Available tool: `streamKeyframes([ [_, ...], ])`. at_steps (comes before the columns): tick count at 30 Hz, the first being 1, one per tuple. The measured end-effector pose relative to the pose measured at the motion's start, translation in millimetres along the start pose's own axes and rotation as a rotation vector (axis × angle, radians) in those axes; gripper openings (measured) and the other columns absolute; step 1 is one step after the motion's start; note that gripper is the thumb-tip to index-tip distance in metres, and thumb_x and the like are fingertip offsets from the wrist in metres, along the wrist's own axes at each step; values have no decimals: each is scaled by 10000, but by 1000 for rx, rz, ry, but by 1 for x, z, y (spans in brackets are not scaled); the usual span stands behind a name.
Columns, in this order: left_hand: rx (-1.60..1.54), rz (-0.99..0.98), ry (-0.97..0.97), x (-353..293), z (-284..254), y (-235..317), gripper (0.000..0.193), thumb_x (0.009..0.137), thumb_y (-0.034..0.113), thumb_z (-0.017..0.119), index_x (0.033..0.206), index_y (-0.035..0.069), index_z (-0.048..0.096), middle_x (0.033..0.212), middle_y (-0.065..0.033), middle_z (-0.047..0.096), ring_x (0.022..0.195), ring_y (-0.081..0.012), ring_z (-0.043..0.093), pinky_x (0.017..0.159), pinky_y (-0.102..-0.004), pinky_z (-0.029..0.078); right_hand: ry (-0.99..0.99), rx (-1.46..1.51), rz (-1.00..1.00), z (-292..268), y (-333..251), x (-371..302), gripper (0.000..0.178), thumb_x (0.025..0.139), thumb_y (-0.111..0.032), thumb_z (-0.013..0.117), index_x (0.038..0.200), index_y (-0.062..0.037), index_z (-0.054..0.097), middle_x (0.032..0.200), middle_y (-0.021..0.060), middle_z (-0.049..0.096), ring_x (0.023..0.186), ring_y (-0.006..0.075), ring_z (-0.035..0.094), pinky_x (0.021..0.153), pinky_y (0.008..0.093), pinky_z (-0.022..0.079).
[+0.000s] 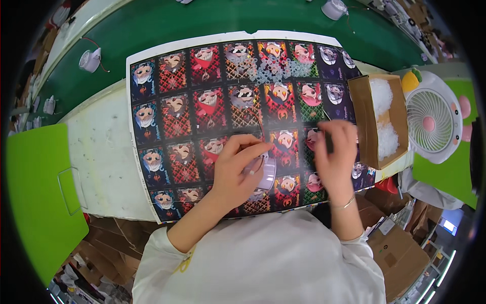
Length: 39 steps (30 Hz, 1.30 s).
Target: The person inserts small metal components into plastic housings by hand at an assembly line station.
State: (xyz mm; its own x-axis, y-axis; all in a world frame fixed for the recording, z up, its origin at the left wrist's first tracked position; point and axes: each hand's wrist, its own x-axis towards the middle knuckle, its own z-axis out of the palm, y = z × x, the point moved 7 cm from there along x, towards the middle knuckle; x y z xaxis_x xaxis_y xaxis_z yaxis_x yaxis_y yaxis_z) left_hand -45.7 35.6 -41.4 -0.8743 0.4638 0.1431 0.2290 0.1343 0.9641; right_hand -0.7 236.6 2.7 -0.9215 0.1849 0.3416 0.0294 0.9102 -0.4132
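My left hand is closed around a translucent whitish round plastic housing, low over the printed sheet. Thin dark red wires rise from the housing past my fingertips. To the right, my right hand hovers above the sheet, blurred by motion, its fingers curled. A thin dark sliver shows just beyond those fingertips; its kind is unclear. Farther up the sheet lies a loose pile of small clear plastic rings, some bluish, some pinkish.
The large printed sheet with rows of cartoon figures covers the bench. At right stand an open cardboard box with clear bags and a white fan. Beyond runs a green belt carrying white housings with wires.
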Motion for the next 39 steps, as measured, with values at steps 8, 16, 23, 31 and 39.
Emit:
streamKeyframes([
  [8, 149, 153, 63, -1, 0, 2, 430, 678, -33, 654, 1100, 47, 683, 926, -112, 632, 841, -297, 590, 730, -384, 487, -262, 672, 118, 37, -58, -1, 203, 816, 58, 670, 1011, 4, 661, 854, 90, 596, 672, 157, 608, 585, 255, 509],
  [16, 128, 156, 65, 0, -2, 1, 395, 689, -34, 647, 1077, 27, 686, 915, -120, 631, 825, -302, 586, 723, -378, 487, -324, 727, 211, 43, -52, -2, 180, 817, 66, 660, 979, -13, 665, 815, 82, 579, 633, 158, 587, 553, 266, 478],
  [23, 104, 151, 86, -1, -2, 4, 334, 727, -54, 644, 1049, 18, 697, 905, -121, 632, 822, -302, 588, 716, -374, 486, -295, 630, 130, 36, -56, 4, 172, 808, 55, 669, 964, -15, 660, 824, 81, 580, 639, 162, 584, 562, 275, 481],
  [31, 425, 339, -86, 11, -81, 50, 397, 701, 1, 603, 1087, 34, 689, 899, -130, 610, 787, -314, 575, 704, -413, 479, 49, 135, -259, -18, -18, 136, 216, 806, 0, 659, 1021, -21, 640, 927, 126, 611, 781, 284, 614, 694, 367, 513],
  [39, 1413, 534, 44, 199, -148, 20, 211, 795, 128, 647, 985, 40, 675, 873, -103, 611, 911, -288, 586, 775, -404, 483, -83, -559, -14, 82, 140, 297, 554, 820, -226, 698, 1326, -101, 511, 1247, 130, 540, 1102, 418, 566, 909, 494, 508],
])
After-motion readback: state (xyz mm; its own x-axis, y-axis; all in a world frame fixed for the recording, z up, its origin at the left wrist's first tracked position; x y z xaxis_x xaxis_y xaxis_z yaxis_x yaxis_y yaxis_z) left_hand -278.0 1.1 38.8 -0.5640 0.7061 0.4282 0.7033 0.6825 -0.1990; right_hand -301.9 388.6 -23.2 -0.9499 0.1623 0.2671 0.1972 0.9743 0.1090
